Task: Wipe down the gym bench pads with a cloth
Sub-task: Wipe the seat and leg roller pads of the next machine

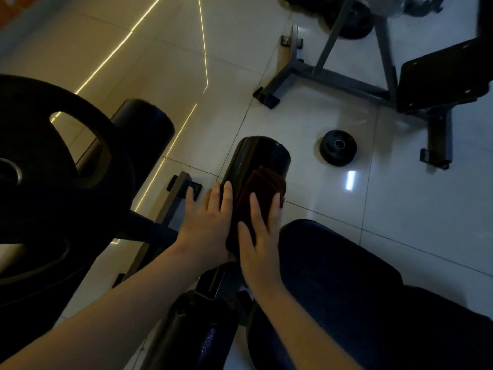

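Two flat-fingered grips touch the roller pad (253, 156). Right grip (260, 247) presses the cloth (264, 184); left grip (208, 222) holds nothing.

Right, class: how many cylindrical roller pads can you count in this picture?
3. Left pad behind the large weight plate; centre pad under the cloth and right hand; bottom pad between the forearms. Others may be hidden.

A folded, dark reddish-brown cloth (260, 193) lies draped over the top of a black, textured foam roller pad (256, 158), toward its near half. The roller pad juts from the bench's foot end, just beside the dark seat pad (333, 263).
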Demonstrator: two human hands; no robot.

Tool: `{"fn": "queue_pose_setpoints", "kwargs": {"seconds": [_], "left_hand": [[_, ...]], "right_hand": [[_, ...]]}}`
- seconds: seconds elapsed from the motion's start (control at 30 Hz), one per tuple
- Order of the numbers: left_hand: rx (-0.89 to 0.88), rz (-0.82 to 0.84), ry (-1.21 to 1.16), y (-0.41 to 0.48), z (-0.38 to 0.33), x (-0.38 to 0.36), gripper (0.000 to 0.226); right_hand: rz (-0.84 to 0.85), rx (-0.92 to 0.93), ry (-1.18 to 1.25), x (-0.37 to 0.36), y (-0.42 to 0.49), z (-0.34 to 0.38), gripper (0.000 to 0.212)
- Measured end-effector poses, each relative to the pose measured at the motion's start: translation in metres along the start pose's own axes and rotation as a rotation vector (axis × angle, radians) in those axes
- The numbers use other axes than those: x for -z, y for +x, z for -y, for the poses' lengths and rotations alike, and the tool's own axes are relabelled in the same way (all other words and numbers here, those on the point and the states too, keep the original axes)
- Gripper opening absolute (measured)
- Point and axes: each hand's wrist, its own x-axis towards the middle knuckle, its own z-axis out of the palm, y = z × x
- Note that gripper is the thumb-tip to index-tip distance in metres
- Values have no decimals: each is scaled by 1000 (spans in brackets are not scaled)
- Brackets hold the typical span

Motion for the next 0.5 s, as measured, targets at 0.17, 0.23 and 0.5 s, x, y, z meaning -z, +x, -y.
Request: {"fn": "queue_pose_setpoints", "kwargs": {"seconds": [0.17, 0.23, 0.5], "left_hand": [[14, -71, 54, 3, 4, -5, 138], [-2, -80, 44, 4, 5, -7, 138], [-33, 3, -75, 6, 25, -9, 142]], "right_hand": [[-40, -33, -51, 18, 90, 11, 60], [-34, -74, 12, 28, 116, 12, 62], [13, -32, -37, 13, 56, 8, 54]]}}
